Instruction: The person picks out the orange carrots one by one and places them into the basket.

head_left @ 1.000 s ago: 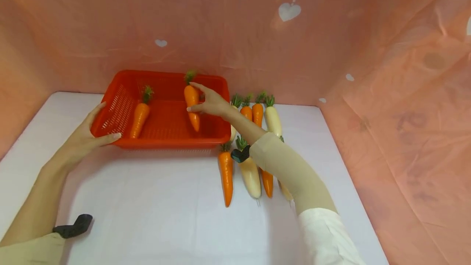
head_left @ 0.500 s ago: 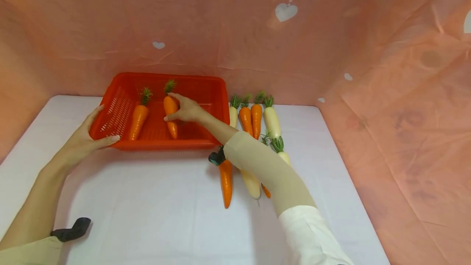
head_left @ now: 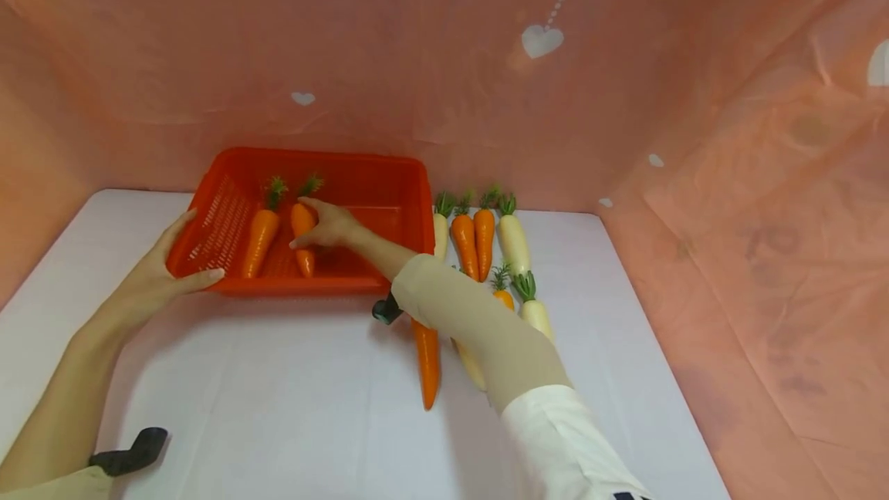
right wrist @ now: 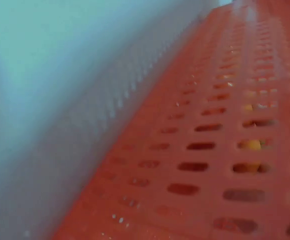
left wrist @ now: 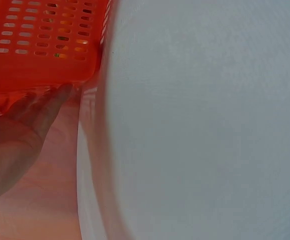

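Observation:
My left hand (head_left: 149,276) holds the left front corner of a red plastic basket (head_left: 389,286), its thumb at the front rim and its fingers along the left side. In the left wrist view, the fingers (left wrist: 50,107) reach the basket's rim. Inside the basket, my right hand (head_left: 329,226) pinches an orange carrot (head_left: 303,224) with a green top between thumb and fingers. Another carrot (head_left: 261,241) lies just left of it, also in the basket. In the right wrist view only the slotted basket wall (right wrist: 205,145) shows, with bits of orange behind; the right hand is hidden there.
Right of the basket, carrots (head_left: 465,241) and white radishes (head_left: 514,241) lie in two rows on the white tabletop (head_left: 278,392). One more carrot (head_left: 427,365) lies partly under my right forearm. A pink cloth wall (head_left: 444,60) stands behind the table.
My right hand has moved left inside the basket with its carrot, bringing it close to the other carrot and lower. The left hand stays at the basket corner.

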Tool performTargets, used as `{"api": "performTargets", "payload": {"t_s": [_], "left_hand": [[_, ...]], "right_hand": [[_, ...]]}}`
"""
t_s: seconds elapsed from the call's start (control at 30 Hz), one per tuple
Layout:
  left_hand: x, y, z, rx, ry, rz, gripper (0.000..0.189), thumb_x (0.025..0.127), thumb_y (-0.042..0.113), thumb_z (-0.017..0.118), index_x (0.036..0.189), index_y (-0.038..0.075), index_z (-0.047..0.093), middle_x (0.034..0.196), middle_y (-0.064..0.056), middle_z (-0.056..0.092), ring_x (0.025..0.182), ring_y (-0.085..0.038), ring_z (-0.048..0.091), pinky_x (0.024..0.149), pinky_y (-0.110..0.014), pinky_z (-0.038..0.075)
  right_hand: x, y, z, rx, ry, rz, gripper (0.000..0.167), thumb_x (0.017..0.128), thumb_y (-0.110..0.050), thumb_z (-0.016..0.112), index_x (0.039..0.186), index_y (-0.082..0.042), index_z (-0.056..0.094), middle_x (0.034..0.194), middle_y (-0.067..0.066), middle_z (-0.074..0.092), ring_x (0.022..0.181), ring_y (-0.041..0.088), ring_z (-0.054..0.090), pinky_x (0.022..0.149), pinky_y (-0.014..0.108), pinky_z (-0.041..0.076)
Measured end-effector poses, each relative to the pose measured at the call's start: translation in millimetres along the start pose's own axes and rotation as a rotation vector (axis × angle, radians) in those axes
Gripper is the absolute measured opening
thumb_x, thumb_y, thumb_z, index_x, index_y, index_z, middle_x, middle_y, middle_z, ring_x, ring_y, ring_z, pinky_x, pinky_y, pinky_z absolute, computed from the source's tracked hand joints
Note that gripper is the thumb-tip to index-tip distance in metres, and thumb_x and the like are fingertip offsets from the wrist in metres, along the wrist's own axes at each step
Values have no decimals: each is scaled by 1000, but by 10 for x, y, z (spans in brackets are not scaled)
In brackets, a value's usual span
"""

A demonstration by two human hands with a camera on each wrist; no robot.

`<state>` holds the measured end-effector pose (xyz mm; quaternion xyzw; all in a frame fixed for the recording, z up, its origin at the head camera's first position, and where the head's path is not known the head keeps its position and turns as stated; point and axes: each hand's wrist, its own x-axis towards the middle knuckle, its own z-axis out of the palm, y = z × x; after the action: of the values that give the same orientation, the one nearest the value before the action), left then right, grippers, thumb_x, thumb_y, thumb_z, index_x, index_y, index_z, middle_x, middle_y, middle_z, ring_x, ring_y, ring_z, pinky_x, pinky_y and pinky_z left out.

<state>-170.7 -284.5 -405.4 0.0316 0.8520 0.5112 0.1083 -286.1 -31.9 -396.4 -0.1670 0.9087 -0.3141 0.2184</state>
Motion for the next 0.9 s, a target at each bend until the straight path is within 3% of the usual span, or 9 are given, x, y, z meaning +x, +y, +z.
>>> {"api": "performTargets", "payload": {"t_s": [0.13, 0.37, 0.47, 0.7, 0.8, 0.9], "left_hand": [[-33, 12, 3, -3, 6, 18, 99, 96, 27, 65, 158, 34, -11, 164, -21, -3, 142, -50, 7, 107, -77, 12], [-43, 44, 21, 2, 1, 17, 99, 96, 27, 65, 159, 33, -11, 164, -22, 0, 139, -48, 11, 105, -76, 19], [-47, 43, 24, 16, 1, 3, 98, 96, 28, 64, 158, 35, -11, 164, -21, -1, 139, -48, 12, 107, -73, 22], [-40, 34, 27, 21, 5, 11, 96, 97, 28, 63, 158, 38, -10, 165, -20, 0, 137, -44, 15, 113, -66, 23], [-43, 27, 25, 0, 7, 21, 96, 97, 27, 64, 158, 37, -10, 164, -21, -1, 139, -45, 12, 113, -68, 17], [-47, 22, 16, -19, 6, 19, 97, 97, 26, 64, 158, 37, -10, 164, -22, -3, 140, -47, 9, 111, -72, 12]], "right_hand": [[-25, -16, 68, 31, -11, 13, 83, 85, -36, 79, 155, -30, 35, 153, -4, 44, 134, 15, 45, 105, 26, 42], [-78, -21, 141, 8, -39, 18, 84, 86, -39, 78, 156, -32, 33, 155, -6, 40, 137, 13, 42, 108, 27, 40], [-90, -17, 149, 25, -49, 19, 86, 85, -38, 79, 156, -33, 31, 154, -6, 41, 128, 11, 48, 103, 23, 43], [-122, 23, 53, 345, -125, 45, 87, 86, -14, 78, 157, -29, 31, 145, 7, 50, 83, 19, 69, 73, 25, 58], [-145, 46, -16, 402, -130, 42, 86, 86, -11, 77, 157, -27, 32, 137, 11, 57, 84, 22, 70, 75, 27, 58], [-173, 76, -89, 376, -111, 2, 84, 86, -12, 78, 157, -23, 33, 133, 15, 59, 92, 23, 69, 78, 25, 57]]}}
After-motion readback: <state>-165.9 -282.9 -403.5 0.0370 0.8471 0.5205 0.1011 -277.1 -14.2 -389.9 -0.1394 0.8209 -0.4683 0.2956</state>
